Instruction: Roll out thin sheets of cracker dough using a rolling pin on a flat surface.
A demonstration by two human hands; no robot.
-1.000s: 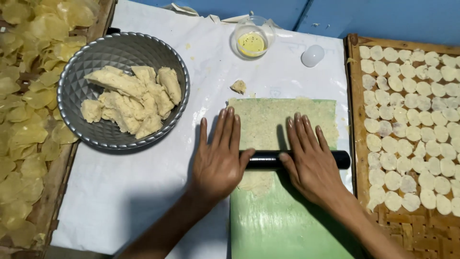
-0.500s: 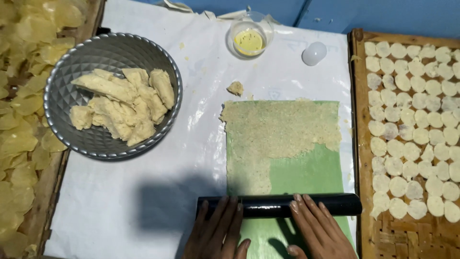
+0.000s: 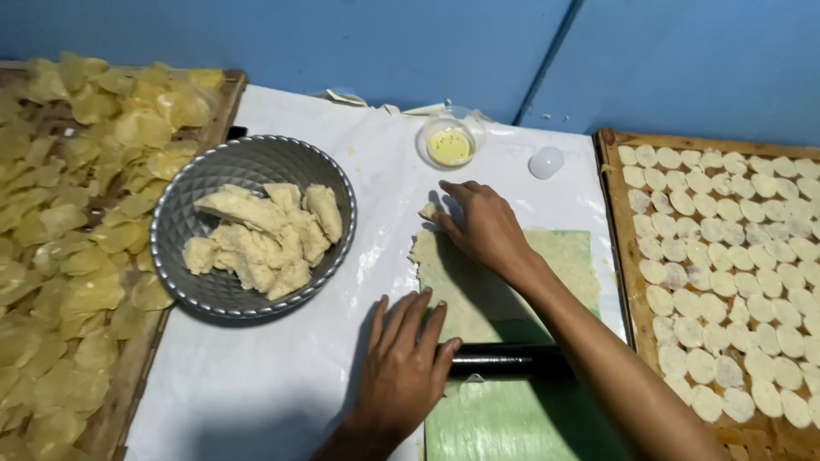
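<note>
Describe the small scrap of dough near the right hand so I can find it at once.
Start at the grey metal bowl heaped with dough pieces, then look right across the white sheet. The small dough scrap lies just beyond the rolled dough, by the right hand fingertips. Unlike the flat sheet, it is a loose lump.

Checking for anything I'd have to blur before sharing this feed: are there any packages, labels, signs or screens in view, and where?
None in view: no package, label, sign or screen.
Nearest to packaging: a small clear round cup with yellow contents, at the far edge of the white sheet.
Beside it, a small white rounded lid, unmarked as far as can be seen.
</note>
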